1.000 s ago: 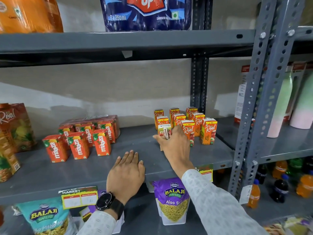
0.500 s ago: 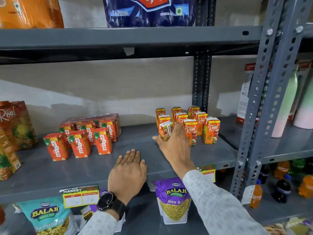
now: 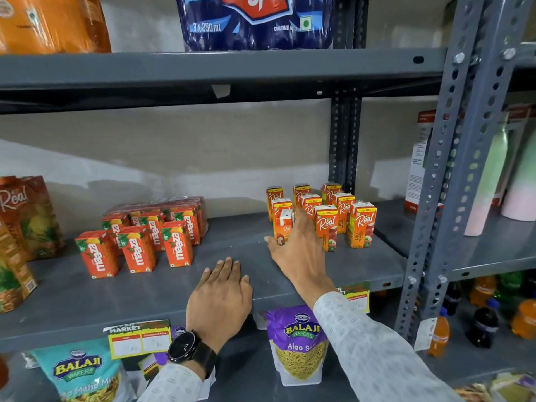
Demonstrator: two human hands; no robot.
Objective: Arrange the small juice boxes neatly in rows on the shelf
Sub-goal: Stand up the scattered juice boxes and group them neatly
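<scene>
Several small orange Real juice boxes (image 3: 361, 224) stand in rows at the right of the grey shelf (image 3: 72, 297). My right hand (image 3: 300, 250) grips the front-left Real box (image 3: 282, 226), which stands turned with its side facing me. My left hand (image 3: 220, 294) lies flat, palm down, on the shelf's front edge, holding nothing. To the left, several red Maaza boxes (image 3: 136, 249) stand in loose rows, with a shrink-wrapped pack (image 3: 162, 208) behind them.
Large Real cartons (image 3: 26, 216) stand at the far left. A slotted steel upright (image 3: 443, 181) bounds the shelf on the right. Balaji snack bags (image 3: 298, 343) hang below, and drink packs (image 3: 255, 21) sit on the shelf above. Bottles (image 3: 481, 329) fill the lower right.
My right hand has lifted and turned the front-left Real box, then set it upright in line with the front row. The left hand stays flat on the shelf.
</scene>
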